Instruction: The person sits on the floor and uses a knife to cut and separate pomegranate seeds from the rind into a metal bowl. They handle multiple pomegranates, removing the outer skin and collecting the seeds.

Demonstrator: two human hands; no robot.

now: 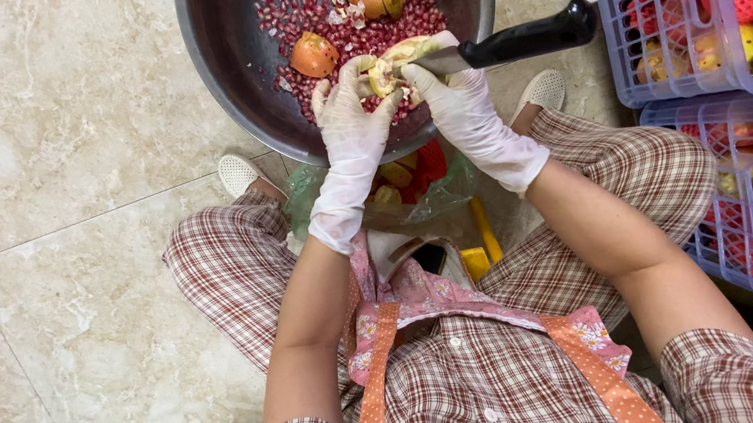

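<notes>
I've got both gloved hands over the near rim of the bowl point(217, 96), left hand point(349, 115) and right hand point(454, 94) clamped on the pomegranate piece point(393, 63), knife point(511, 44) running out rightward.

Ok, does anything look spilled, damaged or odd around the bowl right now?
Nothing looks spilled: the seeds stay inside the bowl. One oddity: the right hand grips the knife while both hands break a pomegranate piece open, so the blade lies close to the left hand fingers.
</notes>
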